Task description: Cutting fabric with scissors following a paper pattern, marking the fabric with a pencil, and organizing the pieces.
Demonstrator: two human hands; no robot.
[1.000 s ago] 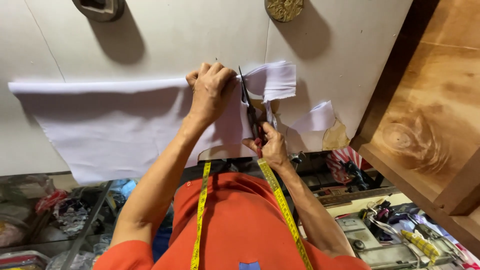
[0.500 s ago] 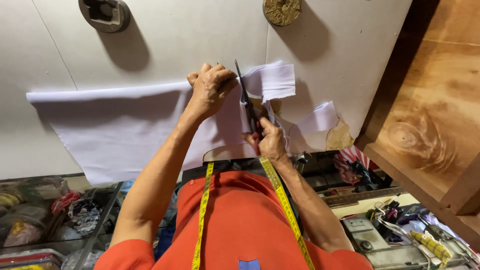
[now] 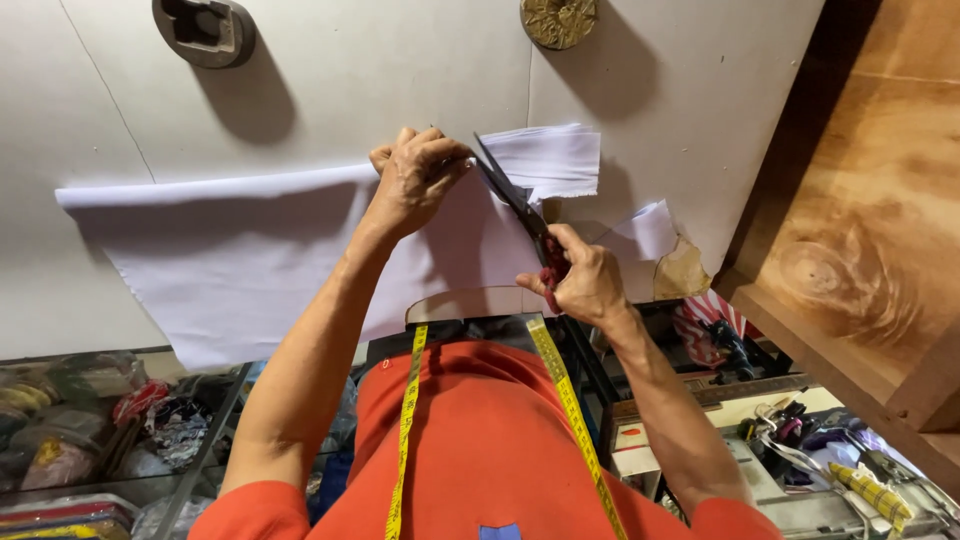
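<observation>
Right now the left hand [image 3: 415, 175] is closed in a pinch on the far folded edge of a large sheet of white cloth [image 3: 240, 255] spread flat on the pale counter [image 3: 350, 70], fingers curled over the fold. Just to its right, the right hand [image 3: 580, 280] is wrapped around the red handles of a pair of dark steel scissors [image 3: 515, 205], gripping them firmly. The blades slant from those handles away from the body and slightly leftward, so their tip lies just beside the left hand's knuckles, at the fold. The long axis of the scissors therefore runs across the cloth's width, while the cloth itself stretches sideways, most of it lying to the left of the blades. To the right of the blades sits a smaller folded portion of white cloth [image 3: 545, 160], and nearer the counter's front edge a loose white scrap [image 3: 640, 230]. The left hand is the one nearer the blade tip; the right holds back at the near edge.

A yellow measuring tape [image 3: 405, 430] hangs around the neck over an orange shirt [image 3: 480, 440].
</observation>
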